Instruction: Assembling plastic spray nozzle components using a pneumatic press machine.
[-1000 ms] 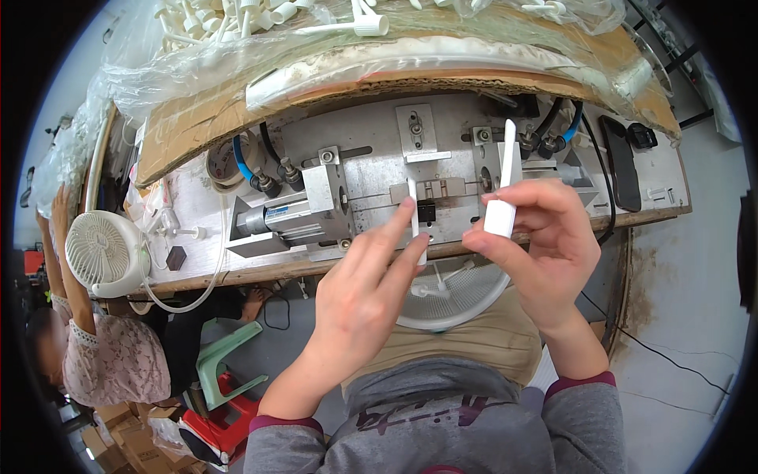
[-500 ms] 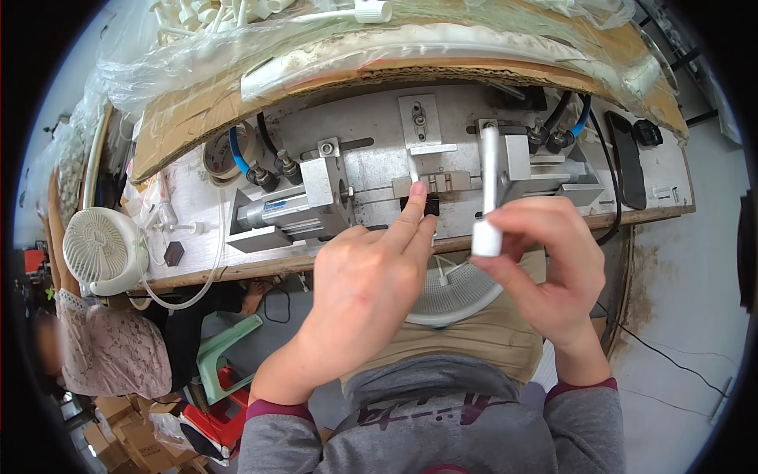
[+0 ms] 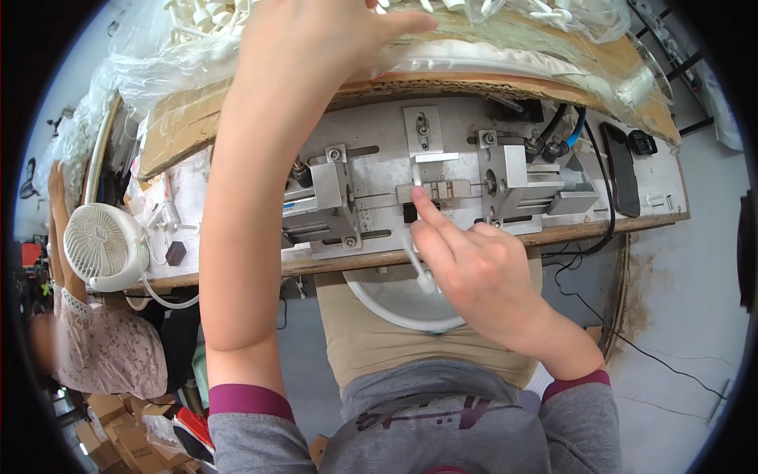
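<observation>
My left hand [image 3: 320,35] reaches over the cardboard toward the pile of white plastic parts [image 3: 207,17]; its thumb points right and most fingers are cut off by the top edge. With the index finger outstretched, my right hand [image 3: 482,265] touches the lower end of a short white tube [image 3: 417,172] in the small metal fixture block [image 3: 454,189]. The thumb stands apart below that finger; other fingers are curled. Close under the thumb, a blurred white stem with a cap-like end [image 3: 426,280] appears over the white mesh basket [image 3: 379,306]; whether anything holds it is unclear.
Metal pneumatic cylinders flank the fixture, left [image 3: 320,201] and right [image 3: 545,186]. Blue and black hoses [image 3: 575,130] run behind. A phone [image 3: 624,170] lies at right, a white fan [image 3: 103,246] at left. Beyond it another person [image 3: 110,344] sits.
My left hand has left the fixture and reached up to the far parts. My right hand has moved left from holding a capped white tube to the fixture. The basket appears farther left.
</observation>
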